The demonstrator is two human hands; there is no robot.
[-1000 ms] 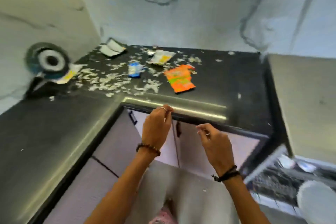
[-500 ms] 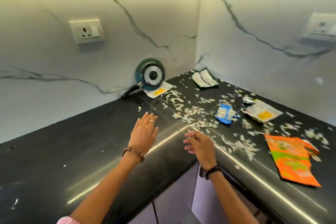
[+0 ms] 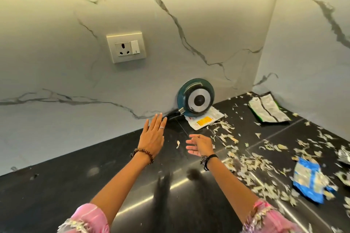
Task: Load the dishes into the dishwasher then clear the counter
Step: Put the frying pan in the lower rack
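Note:
A small teal frying pan point(image 3: 195, 98) leans on its side against the marble wall, its steel base facing me and its black handle point(image 3: 173, 115) lying along the black counter point(image 3: 75, 185). My left hand point(image 3: 153, 135) is stretched flat with fingers apart, its fingertips just short of the handle's end. My right hand point(image 3: 200, 144) hovers above the counter nearer to me, fingers loosely curled and empty. Under the pan lies a white wrapper with a yellow patch point(image 3: 205, 120).
Torn wrappers lie to the right: a silver one point(image 3: 268, 109) in the corner and a blue one point(image 3: 308, 180) at the right. Several pale peel scraps point(image 3: 251, 159) are strewn between them. A wall socket point(image 3: 126, 48) sits on the marble backsplash.
My view has turned left from the dishwasher side toward the corner wall. Both hands have reached forward over the counter, the left one closing in on the pan's handle.

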